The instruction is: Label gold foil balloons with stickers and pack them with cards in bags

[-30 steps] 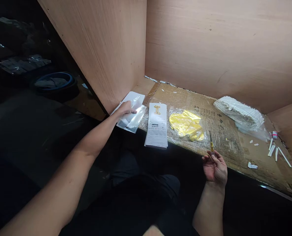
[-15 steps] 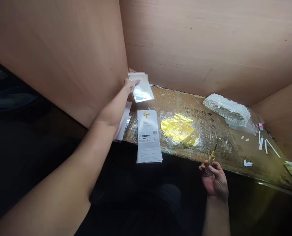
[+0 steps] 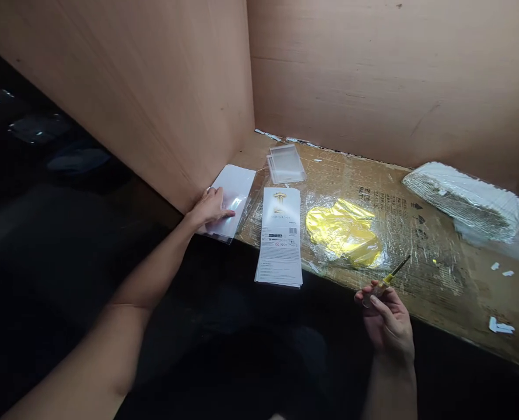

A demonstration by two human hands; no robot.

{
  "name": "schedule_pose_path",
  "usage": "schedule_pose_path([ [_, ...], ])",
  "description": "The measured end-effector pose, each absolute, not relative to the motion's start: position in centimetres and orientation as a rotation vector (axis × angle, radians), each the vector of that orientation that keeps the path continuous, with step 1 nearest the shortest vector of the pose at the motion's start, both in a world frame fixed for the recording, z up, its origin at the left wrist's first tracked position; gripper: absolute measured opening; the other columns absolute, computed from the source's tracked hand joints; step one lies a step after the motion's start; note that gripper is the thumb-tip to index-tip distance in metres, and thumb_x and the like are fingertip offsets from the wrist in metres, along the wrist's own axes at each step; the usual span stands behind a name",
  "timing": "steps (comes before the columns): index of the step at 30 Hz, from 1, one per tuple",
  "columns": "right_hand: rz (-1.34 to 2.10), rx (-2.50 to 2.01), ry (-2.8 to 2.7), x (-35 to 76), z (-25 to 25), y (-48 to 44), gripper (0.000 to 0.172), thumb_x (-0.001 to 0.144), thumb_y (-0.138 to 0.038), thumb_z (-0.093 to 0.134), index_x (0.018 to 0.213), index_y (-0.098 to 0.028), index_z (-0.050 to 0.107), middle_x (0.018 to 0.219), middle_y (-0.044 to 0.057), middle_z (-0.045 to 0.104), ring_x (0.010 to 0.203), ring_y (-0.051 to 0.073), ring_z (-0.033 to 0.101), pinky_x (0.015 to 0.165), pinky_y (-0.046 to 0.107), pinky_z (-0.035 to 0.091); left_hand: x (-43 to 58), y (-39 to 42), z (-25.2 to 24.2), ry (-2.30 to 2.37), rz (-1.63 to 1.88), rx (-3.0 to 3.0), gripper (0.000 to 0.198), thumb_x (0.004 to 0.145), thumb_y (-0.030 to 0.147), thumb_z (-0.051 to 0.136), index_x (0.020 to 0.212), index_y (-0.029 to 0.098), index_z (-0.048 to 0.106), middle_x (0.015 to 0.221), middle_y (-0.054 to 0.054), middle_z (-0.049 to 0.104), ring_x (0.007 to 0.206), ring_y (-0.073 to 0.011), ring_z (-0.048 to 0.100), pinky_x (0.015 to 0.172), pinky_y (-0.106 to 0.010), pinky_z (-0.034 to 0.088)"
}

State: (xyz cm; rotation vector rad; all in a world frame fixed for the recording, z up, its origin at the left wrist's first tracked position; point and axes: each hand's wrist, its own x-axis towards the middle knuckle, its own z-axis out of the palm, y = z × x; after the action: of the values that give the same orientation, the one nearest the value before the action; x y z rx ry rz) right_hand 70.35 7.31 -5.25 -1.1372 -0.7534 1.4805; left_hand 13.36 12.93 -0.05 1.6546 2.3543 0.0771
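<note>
Our left hand (image 3: 210, 207) lies with its fingers over the film-covered white sheets (image 3: 237, 181), and we cannot tell whether it pinches any of them, while our right hand (image 3: 390, 321) is closed around a slim tool with a yellow collar (image 3: 389, 279), its dark tip pointing away and rightward. Between our hands, nearer the left, sits the printed card stack (image 3: 280, 245); yellow foil (image 3: 344, 230) lies beyond and left of our right hand, and clear sleeves (image 3: 287, 164) lie beyond and right of our left.

The right hand (image 3: 391, 322) partly hides the yellow-handled tool (image 3: 388, 280), and fine print (image 3: 277, 273) on the card stack (image 3: 281, 233) is unreadably small.
</note>
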Motion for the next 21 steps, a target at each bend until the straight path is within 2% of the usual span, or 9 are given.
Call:
schedule_pose_path([
  [4,1.492,-1.106,-0.786,69.7,-5.3,7.8,0.041,0.071,-0.031,0.097,0.107,-0.023,0.078,0.092,0.003,0.075,0.078,0.019,0.073,0.076,0.036,0.063,13.9,12.0,-0.2,2.309,0.006,1.560,0.077,0.071,0.070,0.088,0.120,0.013,0.070,0.124,-0.023,0.073,0.121,-0.0427,0.068,0.099,-0.043,0.053],
  [6,1.482,-1.099,-0.757,69.7,-5.5,7.4,0.042,0.069,-0.031,0.098,0.105,-0.022,0.078,0.093,0.003,0.074,0.079,0.018,0.073,0.076,0.035,0.063,13.6,12.6,0.3,2.314,-0.024,1.623,0.069,0.067,0.071,0.090,0.107,0.017,0.075,0.138,-0.023,0.068,0.136,-0.0465,0.059,0.108,-0.049,0.050],
  [8,1.472,-1.097,-0.725,69.7,-5.7,6.8,0.042,0.069,-0.031,0.099,0.105,-0.022,0.078,0.096,0.003,0.073,0.082,0.018,0.072,0.077,0.034,0.064,13.1,13.2,0.8,2.279,0.010,1.755,0.064,0.064,0.067,0.093,0.101,0.018,0.075,0.160,-0.020,0.054,0.153,-0.0482,0.041,0.118,-0.054,0.042],
  [10,1.465,-1.101,-0.717,70.0,-5.8,6.1,0.042,0.070,-0.031,0.098,0.106,-0.022,0.078,0.097,0.003,0.073,0.082,0.018,0.072,0.078,0.035,0.064,12.4,14.0,1.2,2.166,0.057,1.832,0.067,0.060,0.060,0.096,0.105,0.017,0.071,0.163,-0.021,0.050,0.155,-0.0460,0.039,0.121,-0.052,0.041],
  [12,1.461,-1.111,-0.716,70.3,-5.9,5.6,0.042,0.069,-0.030,0.098,0.105,-0.022,0.078,0.095,0.003,0.073,0.082,0.018,0.072,0.077,0.035,0.064,11.6,14.9,1.5,2.084,0.085,1.834,0.078,0.054,0.056,0.099,0.111,0.015,0.067,0.151,-0.022,0.060,0.147,-0.0439,0.049,0.118,-0.047,0.044],
  [14,1.453,-1.125,-0.707,70.8,-5.9,5.2,0.042,0.067,-0.030,0.099,0.103,-0.022,0.078,0.093,0.003,0.073,0.081,0.018,0.073,0.076,0.035,0.064,10.9,15.7,1.6,2.091,0.090,1.811,0.086,0.047,0.056,0.100,0.113,0.014,0.065,0.137,-0.023,0.067,0.138,-0.0452,0.056,0.112,-0.047,0.047],
  [17,1.427,-1.125,-0.702,71.4,-5.9,4.9,0.042,0.068,-0.030,0.099,0.104,-0.022,0.078,0.095,0.004,0.074,0.081,0.018,0.074,0.076,0.034,0.064,10.4,16.0,1.3,2.128,0.073,1.731,0.075,0.043,0.061,0.100,0.093,0.016,0.067,0.107,-0.019,0.074,0.118,-0.0459,0.066,0.099,-0.049,0.051],
  [19,1.412,-1.120,-0.703,71.6,-5.9,4.8,0.042,0.069,-0.030,0.098,0.105,-0.022,0.078,0.095,0.004,0.075,0.081,0.018,0.074,0.076,0.034,0.064,10.3,15.6,1.0,2.092,0.085,1.671,0.063,0.046,0.064,0.098,0.074,0.020,0.064,0.076,-0.009,0.068,0.098,-0.0400,0.070,0.087,-0.045,0.052],
  [21,1.418,-1.117,-0.707,71.6,-5.9,4.7,0.042,0.070,-0.032,0.098,0.106,-0.022,0.078,0.094,0.003,0.074,0.079,0.017,0.074,0.076,0.033,0.064,10.2,15.2,1.1,2.060,0.120,1.655,0.056,0.053,0.062,0.096,0.063,0.021,0.059,0.060,-0.003,0.057,0.083,-0.0322,0.068,0.077,-0.038,0.050],
])
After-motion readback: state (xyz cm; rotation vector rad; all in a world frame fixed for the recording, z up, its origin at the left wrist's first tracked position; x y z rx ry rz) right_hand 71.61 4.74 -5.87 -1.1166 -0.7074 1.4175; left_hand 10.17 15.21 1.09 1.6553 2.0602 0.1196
